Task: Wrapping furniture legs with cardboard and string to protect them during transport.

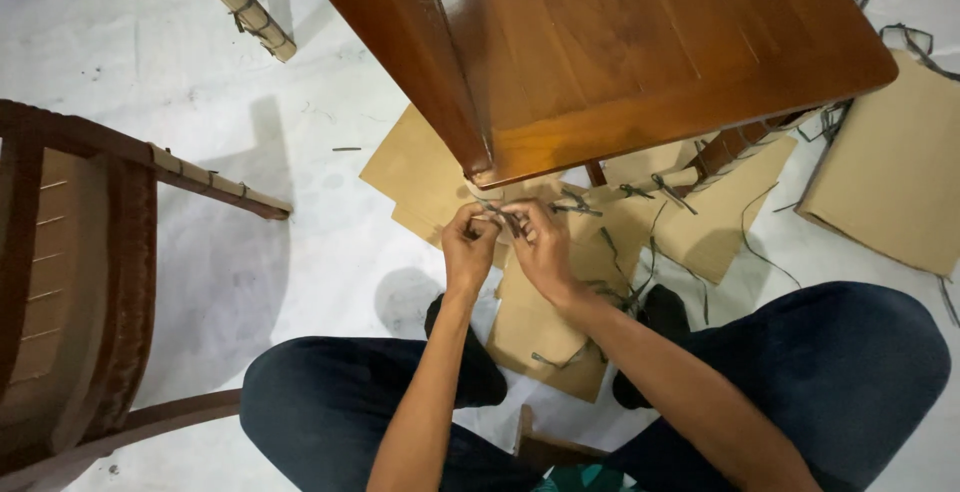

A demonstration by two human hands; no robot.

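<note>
A person in dark blue trousers sits low on a white floor [300, 152], seen from above, both bare forearms reaching forward. The left hand [468, 242] and the right hand [540, 242] meet just below the near corner of a polished brown wooden table [640, 42], the fingertips pinched together on a thin dark strap [505, 217]. The strap lies between the two hands, touching both, and runs up toward the table corner just above them. Each hand is closed narrowly around the strap, thumbs and forefingers pressed in, the hands almost touching one another. Beneath the hands, flat sheets of brown cardboard [420, 167] are spread over the floor, with more loose dark strap pieces [640, 192] scattered across them to the right. Another cardboard sheet [890, 172] lies well apart at the far right. At the left edge stands a wooden chair frame [80, 252], partly wrapped in cardboard strips
</note>
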